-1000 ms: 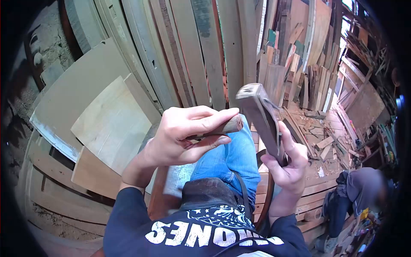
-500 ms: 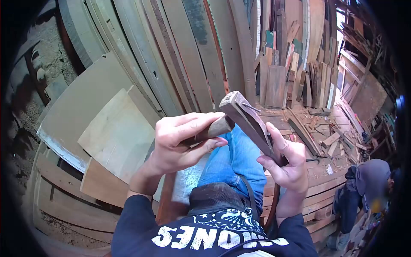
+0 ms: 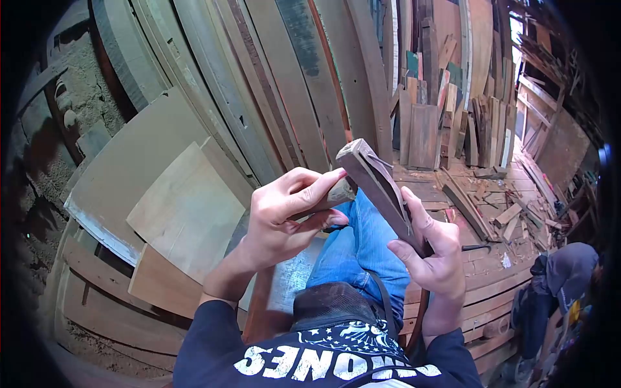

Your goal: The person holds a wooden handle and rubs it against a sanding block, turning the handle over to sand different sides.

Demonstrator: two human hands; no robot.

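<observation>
My left hand is closed around a short, grey-brown, blunt-ended piece of wood, with the thumb and forefinger along its sides. Tilted in front of me is a dark, long wooden piece with a slot along its face and a thin sliver standing off its upper edge. My right hand grips its lower end between thumb and fingers. The left piece's blunt end lies right by the slotted piece's side; whether they touch I cannot tell. A brown, strap-like strip hangs below my right hand.
Long boards lean ahead. Plywood sheets rest at the left. Shorter planks stand farther back, with offcuts scattered over the floor. A person is at the lower right, near wooden slats.
The whole view has shifted slightly. My left hand has turned a little, bringing the short piece's blunt end nearer the slotted piece. Both hands keep their holds.
</observation>
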